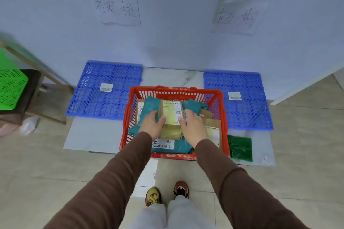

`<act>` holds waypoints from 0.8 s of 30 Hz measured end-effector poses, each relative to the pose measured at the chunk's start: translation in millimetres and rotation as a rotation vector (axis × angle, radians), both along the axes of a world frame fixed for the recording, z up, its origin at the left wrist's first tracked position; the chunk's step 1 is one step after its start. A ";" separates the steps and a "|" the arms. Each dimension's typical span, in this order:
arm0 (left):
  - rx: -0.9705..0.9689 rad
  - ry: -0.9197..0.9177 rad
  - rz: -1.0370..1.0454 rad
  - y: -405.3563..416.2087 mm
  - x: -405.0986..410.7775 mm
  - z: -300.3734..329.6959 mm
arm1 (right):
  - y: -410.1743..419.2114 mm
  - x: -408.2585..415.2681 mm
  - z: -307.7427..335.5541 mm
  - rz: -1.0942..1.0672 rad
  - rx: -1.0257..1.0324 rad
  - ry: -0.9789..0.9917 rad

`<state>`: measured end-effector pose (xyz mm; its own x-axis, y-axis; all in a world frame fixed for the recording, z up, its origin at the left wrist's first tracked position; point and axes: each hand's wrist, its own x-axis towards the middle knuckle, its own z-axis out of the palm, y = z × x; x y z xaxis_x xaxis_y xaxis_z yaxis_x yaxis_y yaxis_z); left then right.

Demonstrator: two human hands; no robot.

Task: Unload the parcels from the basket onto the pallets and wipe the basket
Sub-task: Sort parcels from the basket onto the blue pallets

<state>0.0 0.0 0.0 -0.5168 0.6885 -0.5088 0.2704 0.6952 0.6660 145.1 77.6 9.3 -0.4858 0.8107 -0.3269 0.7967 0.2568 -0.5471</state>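
Note:
A red plastic basket (222,102) sits on the floor in front of me, filled with several parcels. On top lies a small cardboard box (171,115) with a yellowish label. My left hand (150,123) presses its left side and my right hand (192,126) its right side, so both hands grip it. Under it lie teal mailer bags (149,107) and a brown cardboard parcel (212,126). A blue pallet (96,98) lies to the left of the basket and another blue pallet (247,113) to the right, each bearing only a barcode sticker.
A green cloth (240,148) lies on the floor right of the basket. A green crate (11,85) sits on a wooden stand at far left. Two handwritten paper signs (119,9) hang on the wall above the pallets. My feet (167,193) stand behind the basket.

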 end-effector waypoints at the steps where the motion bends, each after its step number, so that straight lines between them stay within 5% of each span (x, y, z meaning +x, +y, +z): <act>1: -0.012 -0.050 0.041 0.8 3.4 -3.7 | 0.2 -1.1 -4.7 -0.046 -0.064 0.015; 7: -0.044 -0.291 0.142 -1.6 17.1 -13.4 | -7.9 -3.5 -22.0 -0.156 -0.338 0.060; 14: 0.193 -0.354 0.247 -10.5 6.4 5.0 | -15.2 -22.0 -4.1 -0.196 -0.245 0.316; 24: 0.348 -0.331 0.303 -40.8 -110.6 24.5 | -37.2 -142.1 18.4 -0.159 -0.114 0.417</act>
<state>-110.6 -40.8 24.5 -0.5693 0.6899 -0.4471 -0.1691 0.4339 0.8849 3.0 40.3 27.8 -0.4672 0.8560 -0.2215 0.5274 0.0687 -0.8468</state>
